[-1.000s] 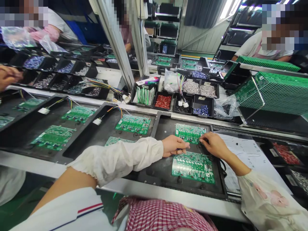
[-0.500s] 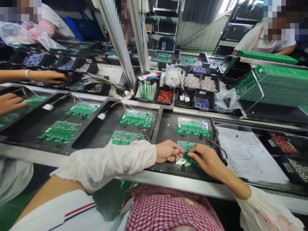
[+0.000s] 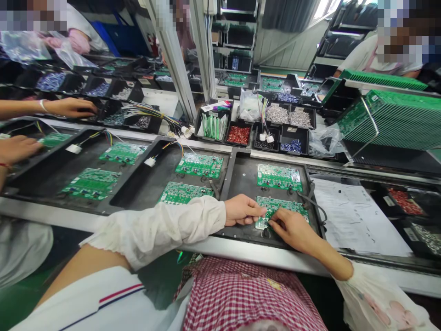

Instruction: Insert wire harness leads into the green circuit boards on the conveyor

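Both my hands rest on the near green circuit board (image 3: pixel 285 207) in a black carrier tray (image 3: pixel 241 177) on the conveyor. My left hand (image 3: pixel 243 210) is curled, thumb and fingers pinched at the board's left edge; what they pinch is too small to make out. My right hand (image 3: pixel 291 228) lies over the board's lower middle with fingertips pressed together onto it. A second green board (image 3: pixel 279 177) sits in the same tray, farther away, with nothing touching it.
Two more trays with boards (image 3: pixel 200 165) (image 3: pixel 91 181) lie to the left, where another person's hands (image 3: pixel 70 107) work. Small bins of parts (image 3: pixel 238 134) stand behind the conveyor. A rack of green boards (image 3: pixel 396 122) is at the right, printed paper (image 3: pixel 347 216) beside my tray.
Both hands moved from the far board to the near board, then shifted a little on it. The tray slid up and left in view. Another person's hand reached to the left bins.
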Demonstrator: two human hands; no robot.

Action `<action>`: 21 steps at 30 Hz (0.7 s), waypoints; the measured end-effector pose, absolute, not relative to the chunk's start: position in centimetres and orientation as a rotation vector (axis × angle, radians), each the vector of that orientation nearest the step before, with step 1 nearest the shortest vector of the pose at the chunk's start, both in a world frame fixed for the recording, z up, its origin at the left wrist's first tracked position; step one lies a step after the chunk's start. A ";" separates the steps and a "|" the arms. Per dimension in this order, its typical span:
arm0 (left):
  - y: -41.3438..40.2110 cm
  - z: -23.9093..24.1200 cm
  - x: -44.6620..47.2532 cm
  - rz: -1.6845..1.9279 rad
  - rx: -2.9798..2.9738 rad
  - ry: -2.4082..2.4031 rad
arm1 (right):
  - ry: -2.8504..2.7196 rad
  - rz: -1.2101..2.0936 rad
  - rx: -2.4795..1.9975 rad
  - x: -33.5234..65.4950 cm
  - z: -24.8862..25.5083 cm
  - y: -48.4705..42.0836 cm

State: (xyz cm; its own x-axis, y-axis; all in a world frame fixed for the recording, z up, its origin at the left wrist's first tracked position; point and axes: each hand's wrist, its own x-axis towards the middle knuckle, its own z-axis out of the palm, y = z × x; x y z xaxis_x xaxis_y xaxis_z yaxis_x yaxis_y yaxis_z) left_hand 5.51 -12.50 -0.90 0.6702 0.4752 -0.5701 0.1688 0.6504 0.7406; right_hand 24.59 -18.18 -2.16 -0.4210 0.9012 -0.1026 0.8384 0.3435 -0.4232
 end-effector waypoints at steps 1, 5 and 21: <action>-12.5 -1.0 5.5 0.193 0.867 0.838 | -2.447 0.636 -1.593 24.6 -2.2 -18.2; -12.4 -1.2 5.9 0.180 0.827 0.809 | -2.402 0.712 -1.503 24.7 -1.7 -18.3; -12.8 -1.1 8.3 0.117 0.881 0.777 | -2.284 0.658 -1.667 27.9 -2.1 -19.8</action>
